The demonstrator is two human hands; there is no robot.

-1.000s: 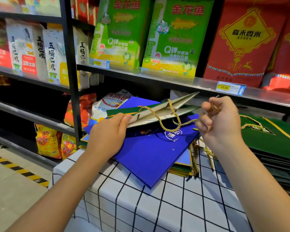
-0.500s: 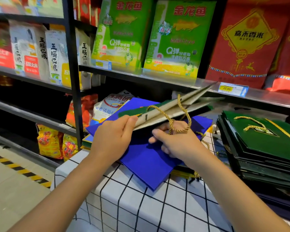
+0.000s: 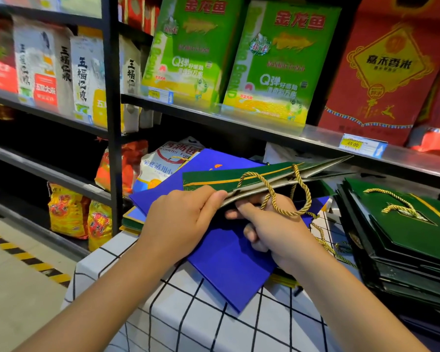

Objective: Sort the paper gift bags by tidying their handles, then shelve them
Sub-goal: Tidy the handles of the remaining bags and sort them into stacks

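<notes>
Above the white table with its black grid cloth (image 3: 178, 308), a flat dark green paper gift bag with a gold stripe (image 3: 214, 179) is held level in both hands, its open mouth towards the person. The left hand (image 3: 181, 219) pinches the bag's near left edge, thumb on top of the green face and fingers curled beneath it. The right hand (image 3: 272, 229) sits under the bag's mouth, its fingers curled up against the lower panel; whether they grip the bag or only press on it cannot be told. A twisted gold rope handle (image 3: 297, 199) loops out of the mouth and hangs over the back of the right hand's fingers. Beneath both hands lies a flat royal blue paper bag (image 3: 229, 265) on the cloth. To the right, well apart from the hands, stands a stack of folded dark green bags (image 3: 401, 240) with a gold cord on top.
</notes>
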